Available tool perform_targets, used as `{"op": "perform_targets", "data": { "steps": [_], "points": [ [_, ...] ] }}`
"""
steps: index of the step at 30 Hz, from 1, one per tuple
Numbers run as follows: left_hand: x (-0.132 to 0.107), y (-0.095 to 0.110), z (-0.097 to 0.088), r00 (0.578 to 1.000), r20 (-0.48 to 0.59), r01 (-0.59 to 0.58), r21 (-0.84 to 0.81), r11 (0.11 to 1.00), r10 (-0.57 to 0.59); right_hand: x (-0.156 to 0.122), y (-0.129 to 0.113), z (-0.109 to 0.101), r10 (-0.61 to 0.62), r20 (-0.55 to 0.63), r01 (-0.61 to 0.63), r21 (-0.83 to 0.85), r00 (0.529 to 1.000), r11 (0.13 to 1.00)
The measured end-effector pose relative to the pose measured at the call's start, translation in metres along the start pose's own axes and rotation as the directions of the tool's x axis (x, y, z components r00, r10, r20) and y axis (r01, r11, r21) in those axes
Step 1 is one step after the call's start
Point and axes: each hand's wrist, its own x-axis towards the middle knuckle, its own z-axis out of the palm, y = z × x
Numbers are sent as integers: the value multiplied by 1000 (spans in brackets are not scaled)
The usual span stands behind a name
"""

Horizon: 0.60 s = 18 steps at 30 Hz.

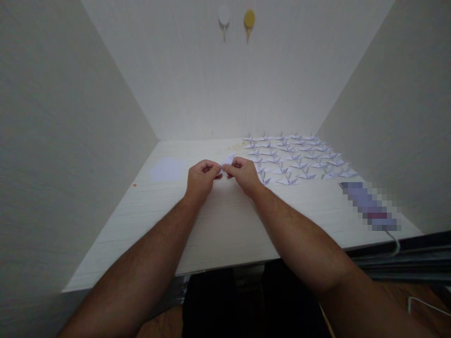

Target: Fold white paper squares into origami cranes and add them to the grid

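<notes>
Over the middle of the white table (pixel 225 225), my left hand (pixel 201 178) and my right hand (pixel 243 173) meet with fingers pinched. Both grip a small folded piece of pale lilac paper (pixel 228 159), whose pointed tip sticks up between the fingertips. Most of the piece is hidden by my fingers. Just right of my right hand lie rows of several finished paper cranes (pixel 296 157) in the same pale paper.
A flat stack of pale paper sheets (pixel 167 169) lies to the left of my hands, with a tiny red speck (pixel 134 185) near it. A blurred oblong object (pixel 369 206) with a cable sits at the right edge. Walls close in on three sides; two hooks (pixel 236 21) hang on the back wall.
</notes>
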Motion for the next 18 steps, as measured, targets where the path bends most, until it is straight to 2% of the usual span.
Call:
{"op": "perform_targets", "data": {
  "steps": [4,9,14,18],
  "points": [
    [0,-2,-1,999,51,5,-7,1000,-5,1,2,-1,-30,-15,29,-67,999,997],
    [2,1,-3,999,21,38,-72,997,-36,0,1,-2,-14,41,18,-100,999,995],
    [7,-1,-7,996,77,36,-22,999,-34,-3,-3,-1,17,71,-8,-124,997,992],
    [9,-2,-6,998,10,56,-43,998,-56,-2,-2,-1,40,14,-39,-42,999,998]
  ]
}}
